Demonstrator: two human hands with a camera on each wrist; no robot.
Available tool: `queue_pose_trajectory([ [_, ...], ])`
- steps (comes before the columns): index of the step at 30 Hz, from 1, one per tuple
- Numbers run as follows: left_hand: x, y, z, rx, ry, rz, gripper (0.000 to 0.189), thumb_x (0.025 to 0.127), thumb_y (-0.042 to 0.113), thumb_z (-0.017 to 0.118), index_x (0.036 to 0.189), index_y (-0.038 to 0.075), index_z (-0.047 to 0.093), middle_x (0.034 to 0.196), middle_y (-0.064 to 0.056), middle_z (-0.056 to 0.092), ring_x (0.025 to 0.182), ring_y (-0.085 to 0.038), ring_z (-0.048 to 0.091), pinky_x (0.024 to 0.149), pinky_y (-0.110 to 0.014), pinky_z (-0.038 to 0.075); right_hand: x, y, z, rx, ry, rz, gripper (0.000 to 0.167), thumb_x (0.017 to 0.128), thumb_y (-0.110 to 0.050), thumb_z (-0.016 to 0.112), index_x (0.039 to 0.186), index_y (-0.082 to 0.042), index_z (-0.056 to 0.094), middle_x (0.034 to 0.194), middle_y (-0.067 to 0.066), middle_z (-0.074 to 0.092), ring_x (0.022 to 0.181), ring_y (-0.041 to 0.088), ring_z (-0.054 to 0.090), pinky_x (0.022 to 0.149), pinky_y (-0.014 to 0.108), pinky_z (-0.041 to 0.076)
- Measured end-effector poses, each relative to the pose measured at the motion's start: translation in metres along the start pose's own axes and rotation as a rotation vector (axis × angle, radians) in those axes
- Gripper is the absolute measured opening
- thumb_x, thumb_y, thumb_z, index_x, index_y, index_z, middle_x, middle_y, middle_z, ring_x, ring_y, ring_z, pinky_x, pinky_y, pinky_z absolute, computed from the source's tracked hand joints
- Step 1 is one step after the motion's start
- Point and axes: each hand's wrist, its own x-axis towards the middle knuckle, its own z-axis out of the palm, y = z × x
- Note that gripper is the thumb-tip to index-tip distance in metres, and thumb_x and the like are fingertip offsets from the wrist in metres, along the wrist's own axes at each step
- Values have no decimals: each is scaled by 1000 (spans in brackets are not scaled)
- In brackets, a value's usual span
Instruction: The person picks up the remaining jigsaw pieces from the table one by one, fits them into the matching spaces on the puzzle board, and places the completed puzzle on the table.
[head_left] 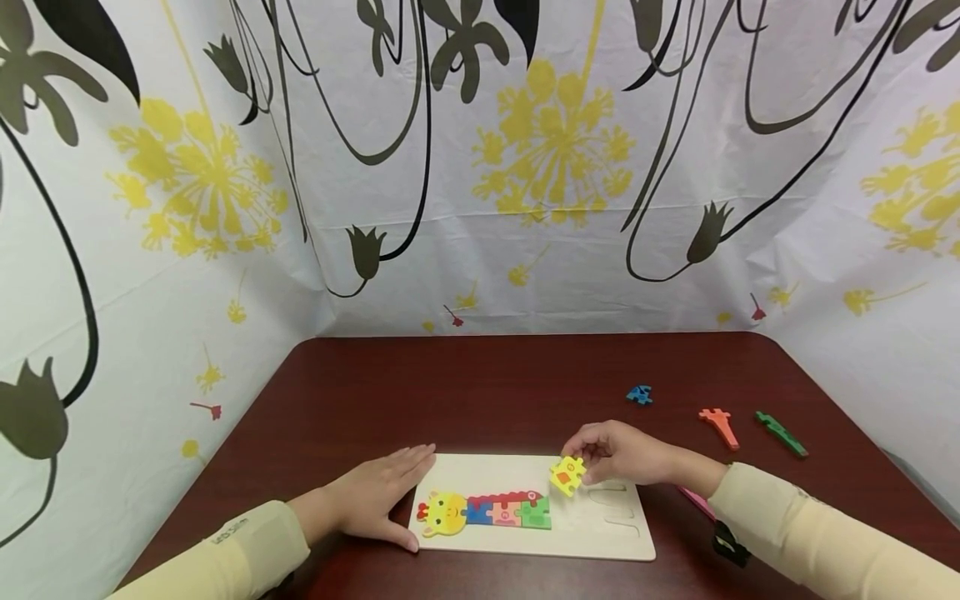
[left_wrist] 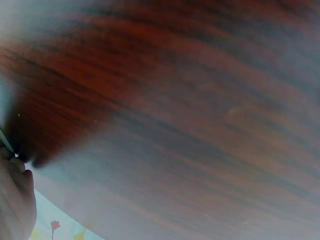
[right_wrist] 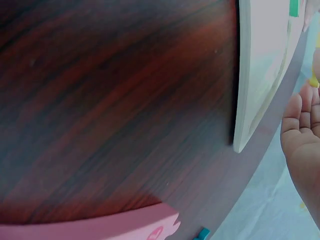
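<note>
A pale puzzle board lies on the table, with a giraffe's yellow head and blue, pink and green body pieces set in its left part under a red mane strip. My right hand pinches a yellow puzzle piece with an orange diamond, held tilted over the board just right of the green piece. Bare outlined recesses show at the board's right. My left hand rests at the board's left edge, fingers straight and thumb spread. In the left wrist view only part of that hand shows.
Beyond the board on the dark red table lie a blue piece, an orange piece and a green piece. A pink piece lies near the right forearm. Patterned white cloth hangs behind.
</note>
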Motion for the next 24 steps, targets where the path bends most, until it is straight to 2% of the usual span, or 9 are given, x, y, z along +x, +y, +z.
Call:
queue_pose_trajectory([
  [3, 0, 0, 0, 5, 2, 1, 112, 79, 83, 43, 155, 3, 19, 160, -12, 18, 145, -24, 20, 113, -43, 26, 1, -3, 2, -3, -23, -20, 28, 84, -9, 76, 110, -11, 71, 98, 0, 63, 85, 26, 56, 72, 27, 51],
  [13, 0, -1, 0, -2, -9, -4, 112, 79, 82, 45, 155, 4, 20, 160, -12, 18, 145, -24, 19, 113, -42, 26, 7, -6, 6, -39, -125, -100, 26, 85, -15, 75, 111, -11, 72, 95, -3, 63, 83, 24, 57, 71, 26, 50],
  [24, -1, 0, -1, 3, -13, -8, 112, 79, 83, 43, 154, 3, 20, 160, -11, 19, 145, -24, 20, 113, -42, 26, 15, -7, 11, -86, -193, -114, 25, 83, -12, 77, 108, -17, 74, 92, -7, 62, 83, 15, 58, 72, 25, 51],
])
